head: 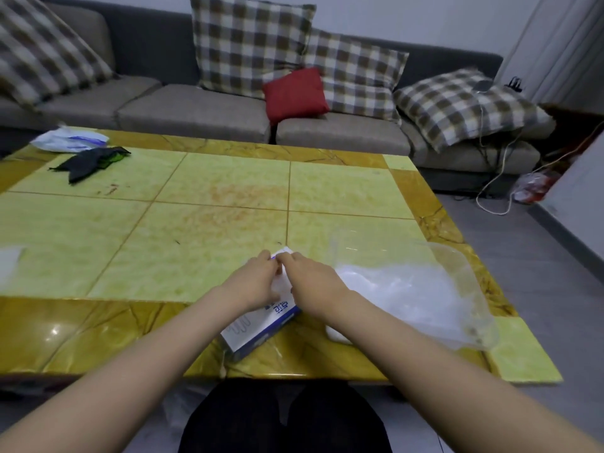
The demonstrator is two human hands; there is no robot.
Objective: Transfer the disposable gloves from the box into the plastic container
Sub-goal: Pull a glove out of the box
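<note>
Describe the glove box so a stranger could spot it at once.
Start at the yellow-green tiled table before the grey sofa. At its near edge, the left hand and right hand hold the far end of the glove box. It is the only printed carton there: white with blue trim, beside a clear plastic container of filmy gloves.

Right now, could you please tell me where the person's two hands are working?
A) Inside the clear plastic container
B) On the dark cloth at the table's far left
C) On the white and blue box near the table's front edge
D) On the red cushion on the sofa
C: the left hand and right hand both hold the far end of the box, which lies left of the clear container.
</note>
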